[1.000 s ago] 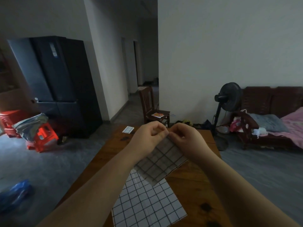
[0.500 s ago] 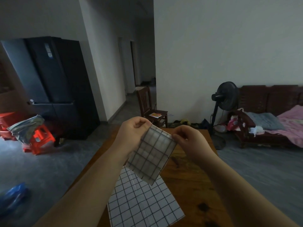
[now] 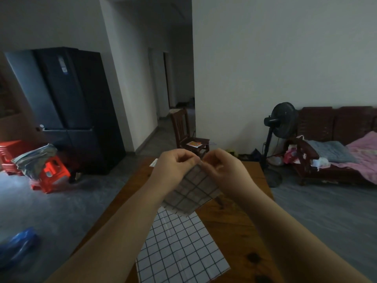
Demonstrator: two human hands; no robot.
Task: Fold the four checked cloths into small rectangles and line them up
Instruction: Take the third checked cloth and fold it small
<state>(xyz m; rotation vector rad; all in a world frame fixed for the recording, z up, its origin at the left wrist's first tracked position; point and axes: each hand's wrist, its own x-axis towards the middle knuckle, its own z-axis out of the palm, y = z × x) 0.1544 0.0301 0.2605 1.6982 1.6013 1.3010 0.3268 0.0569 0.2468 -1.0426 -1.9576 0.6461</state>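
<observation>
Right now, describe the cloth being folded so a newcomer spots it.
Find the wooden table. Above it, the left hand and right hand pinch a small checked cloth. Unlike the larger cloth lying flat below, it hangs in the air.

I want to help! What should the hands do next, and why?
Probably lower the held cloth onto the table and flatten it: left hand and right hand pinch its top in mid-air, and the flat cloth lies below.
</observation>
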